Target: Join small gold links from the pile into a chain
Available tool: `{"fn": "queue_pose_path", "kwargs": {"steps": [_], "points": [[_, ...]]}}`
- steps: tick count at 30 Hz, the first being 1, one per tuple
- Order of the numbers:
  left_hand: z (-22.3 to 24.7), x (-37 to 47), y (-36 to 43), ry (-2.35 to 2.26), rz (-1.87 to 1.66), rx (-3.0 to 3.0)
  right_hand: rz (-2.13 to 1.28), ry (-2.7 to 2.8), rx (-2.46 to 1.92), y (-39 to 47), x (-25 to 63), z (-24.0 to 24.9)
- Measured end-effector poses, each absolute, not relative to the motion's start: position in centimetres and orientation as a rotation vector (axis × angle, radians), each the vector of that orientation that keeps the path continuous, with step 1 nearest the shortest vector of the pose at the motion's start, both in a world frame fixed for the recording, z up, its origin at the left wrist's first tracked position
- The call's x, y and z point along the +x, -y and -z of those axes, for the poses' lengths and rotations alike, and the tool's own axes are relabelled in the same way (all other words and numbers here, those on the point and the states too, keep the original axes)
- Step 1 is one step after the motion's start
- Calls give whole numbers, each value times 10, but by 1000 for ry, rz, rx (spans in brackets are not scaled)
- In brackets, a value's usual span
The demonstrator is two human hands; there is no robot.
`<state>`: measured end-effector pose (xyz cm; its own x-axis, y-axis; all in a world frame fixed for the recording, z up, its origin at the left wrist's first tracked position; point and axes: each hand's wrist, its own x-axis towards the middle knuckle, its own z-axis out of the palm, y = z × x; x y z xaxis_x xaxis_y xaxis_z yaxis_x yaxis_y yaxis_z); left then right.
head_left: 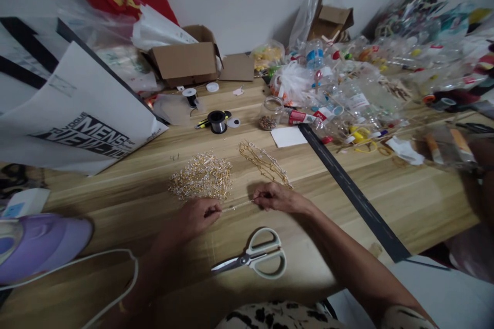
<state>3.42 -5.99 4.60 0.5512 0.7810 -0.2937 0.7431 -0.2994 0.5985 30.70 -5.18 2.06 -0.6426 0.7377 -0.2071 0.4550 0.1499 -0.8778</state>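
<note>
A thin beaded strand [233, 208] stretches between my two hands, just above the wooden table. My left hand [201, 216] pinches one end, close to the front edge of a heap of gold and clear beaded pieces [201, 176]. At the other end, my right hand [272, 197] has its fingertips closed on the strand. Several beaded chains [264, 162] lie stretched out just beyond my right hand. A pair of scissors [252, 256] with pale handles rests nearer to me, its blades pointing left.
Behind the heap are a spool of wire [217, 122] and a glass jar [271, 113] of small beads. A white bag [77, 113] and a purple appliance [50, 244] with a cord [111, 252] stand left. A dark strip [351, 190] and a pile of plastic bottles [355, 97] lie right.
</note>
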Motion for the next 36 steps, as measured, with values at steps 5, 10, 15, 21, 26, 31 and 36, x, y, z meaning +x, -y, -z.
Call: {"fn": "queue_pose_path", "kwargs": {"steps": [5,10,15,21,26,31,36], "points": [[-49,30,61,-1197,3,2146,-1433,2198,-1182,52,308,-20],[-54,29,64,-1139,65,2170,-1352,2253,-1200,52,307,-20],[-63,30,69,-1111,107,2172,-1264,2325,-1223,53,307,-20],[-59,27,74,-1170,80,2174,-1130,2411,-1256,56,305,-18],[-51,23,81,-1255,50,2163,-1109,2427,-1288,59,302,-23],[-50,20,86,-1313,6,2117,-1106,2427,-1297,61,301,-27],[-53,18,88,-1337,32,2056,-1093,2437,-1325,62,300,-26]]}}
